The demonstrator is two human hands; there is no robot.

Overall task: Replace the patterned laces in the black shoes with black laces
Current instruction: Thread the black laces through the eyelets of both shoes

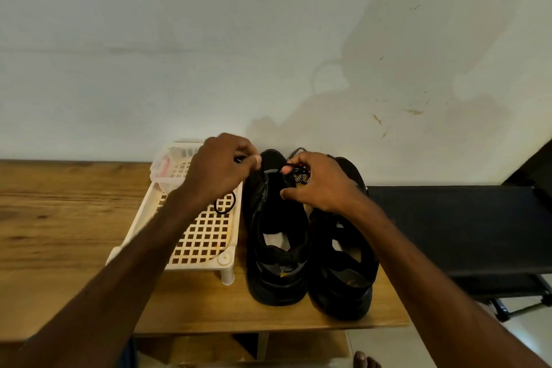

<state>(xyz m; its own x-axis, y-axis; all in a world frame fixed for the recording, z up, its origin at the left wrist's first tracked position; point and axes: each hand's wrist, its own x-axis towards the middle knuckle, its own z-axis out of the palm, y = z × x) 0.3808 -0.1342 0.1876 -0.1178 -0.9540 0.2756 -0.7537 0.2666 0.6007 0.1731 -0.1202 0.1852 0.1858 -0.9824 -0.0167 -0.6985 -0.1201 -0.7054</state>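
**On a Wooden Table, Lacing Up in Black**

On the wooden table (59,218), set against a stained pale wall (268,39): bare plank at far left, then a cream plastic rack (206,236) with a grid top, standing on short legs. At the rack's far end, a small clear box (164,170), contents too blurred to tell. Above the rack's right edge, the left hand (221,164), fingers curled tight, thumb and forefinger pinching one end of the black lace (224,203). Slack from that lace showing as a loop beside the wrist, over the grid; hanging or lying there, impossible to tell.

Just right of the rack, side by side and touching, heels toward the camera and toes toward the wall: the left shoe (277,248) and the right shoe (343,263), both black. Over the front of the left shoe, the right hand (322,185), fingers bent, thumb and forefinger closed on a dark strand near the eyelets, seemingly the same black lace. Bunched just beside those fingertips, the patterned lace (301,176), flecked black and white, with a strand showing behind the knuckles.

Further right, past the table's end, a black bench (448,218), well apart from the shoes. At the bottom edge, bare toes (366,361) on a light floor (397,346).
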